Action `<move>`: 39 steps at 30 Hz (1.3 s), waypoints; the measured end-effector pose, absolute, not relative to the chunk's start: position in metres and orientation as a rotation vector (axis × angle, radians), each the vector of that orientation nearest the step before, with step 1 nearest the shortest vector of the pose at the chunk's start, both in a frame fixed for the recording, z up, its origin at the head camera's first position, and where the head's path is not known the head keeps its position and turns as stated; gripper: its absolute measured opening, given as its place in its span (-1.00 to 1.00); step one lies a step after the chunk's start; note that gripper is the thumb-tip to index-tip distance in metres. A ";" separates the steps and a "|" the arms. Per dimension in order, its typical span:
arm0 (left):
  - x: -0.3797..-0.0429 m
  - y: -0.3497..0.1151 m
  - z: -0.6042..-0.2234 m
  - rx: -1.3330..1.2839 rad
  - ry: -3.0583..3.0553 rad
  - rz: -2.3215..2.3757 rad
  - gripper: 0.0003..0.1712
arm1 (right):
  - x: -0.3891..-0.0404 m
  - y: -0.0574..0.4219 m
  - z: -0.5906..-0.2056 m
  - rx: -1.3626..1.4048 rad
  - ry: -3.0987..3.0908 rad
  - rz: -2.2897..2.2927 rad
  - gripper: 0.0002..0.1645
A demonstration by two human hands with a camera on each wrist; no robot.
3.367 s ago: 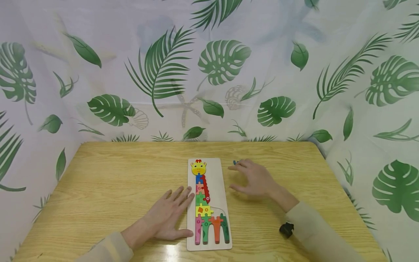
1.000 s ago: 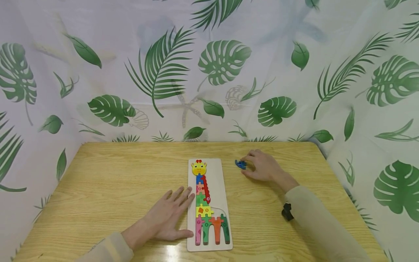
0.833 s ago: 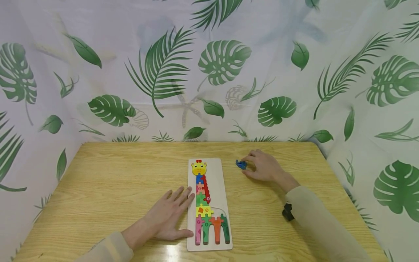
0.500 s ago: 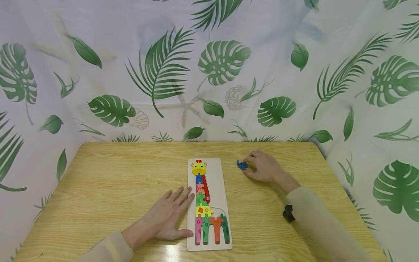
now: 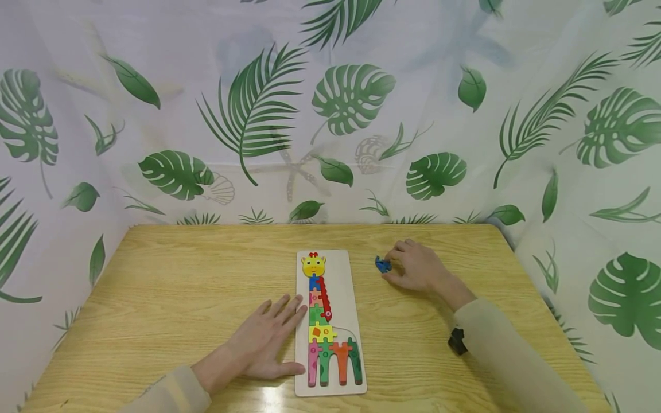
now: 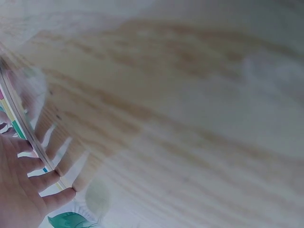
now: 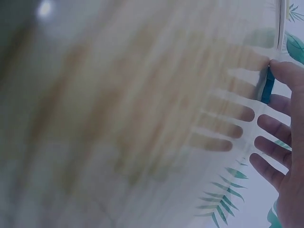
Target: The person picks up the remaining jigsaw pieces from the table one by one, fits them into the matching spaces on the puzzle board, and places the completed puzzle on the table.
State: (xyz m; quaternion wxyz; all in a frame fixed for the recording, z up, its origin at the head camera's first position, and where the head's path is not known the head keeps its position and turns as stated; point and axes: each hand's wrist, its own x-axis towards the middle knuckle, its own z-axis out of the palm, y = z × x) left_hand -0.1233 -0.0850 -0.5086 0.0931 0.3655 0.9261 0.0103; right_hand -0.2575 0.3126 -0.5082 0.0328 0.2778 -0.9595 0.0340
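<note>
A giraffe jigsaw puzzle board [image 5: 338,264] lies upright on the table, its long side pointing away from me. Numbered pieces in several colours form the head, neck and legs; beside the yellow piece [image 5: 321,332] a rounded outlined patch of bare board shows. My left hand [image 5: 265,338] lies spread, its fingertips and thumb on the board's left edge. Right of the board, my right hand [image 5: 418,267] pinches a small blue puzzle piece [image 5: 383,264] between thumb and index finger. In the right wrist view, the blue piece [image 7: 268,86] stands on edge at the tabletop, other fingers held apart.
The wood-grain table [image 5: 206,258] reaches back to a white curtain [image 5: 361,189] printed with green leaves, which also hangs along both sides. A black device [image 5: 457,341] sits at my right wrist.
My right hand drew back to the right from near the board and took the blue piece by its edge. The piece has since turned and slid slightly toward me. My left hand stayed still.
</note>
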 end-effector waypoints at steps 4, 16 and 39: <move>-0.123 -0.085 -0.508 1.085 2.749 0.032 0.27 | -0.255 0.313 -0.509 0.854 -2.941 0.081 -0.49; -0.123 -0.086 -0.509 1.093 2.757 0.043 0.27 | -0.251 0.314 -0.509 0.854 -2.907 -0.019 -0.46; -0.123 -0.086 -0.509 1.093 2.760 0.020 0.27 | -0.237 0.312 -0.504 0.884 -2.921 -0.013 -0.60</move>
